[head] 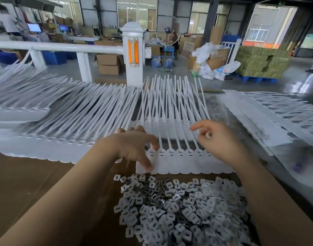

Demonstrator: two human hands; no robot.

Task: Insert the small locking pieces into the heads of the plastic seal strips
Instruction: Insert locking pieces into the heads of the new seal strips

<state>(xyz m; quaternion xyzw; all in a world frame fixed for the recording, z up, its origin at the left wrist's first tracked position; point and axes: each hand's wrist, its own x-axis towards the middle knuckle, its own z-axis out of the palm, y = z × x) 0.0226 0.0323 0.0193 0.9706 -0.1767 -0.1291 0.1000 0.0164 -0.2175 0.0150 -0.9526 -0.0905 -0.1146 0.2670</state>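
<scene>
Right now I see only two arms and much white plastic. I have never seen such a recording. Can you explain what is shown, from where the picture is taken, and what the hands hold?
There is no machine here: a person works with two bare hands. The one picture comes from a camera worn on the head, looking forward and down, so the arms enter from the bottom.

On the brown table lies a row of white seal strips, joined side by side, heads toward the person, thin tails pointing away. More strips are stacked to the left and right. Nearer the person lies a pile of small locking pieces, flat squares with a slot.

The left hand rests its fingers on the leftmost heads of the row. The right hand hovers above the row and pinches something small and white, probably one locking piece; it is too blurred to be sure.

Behind is a workshop with boxes.
</scene>
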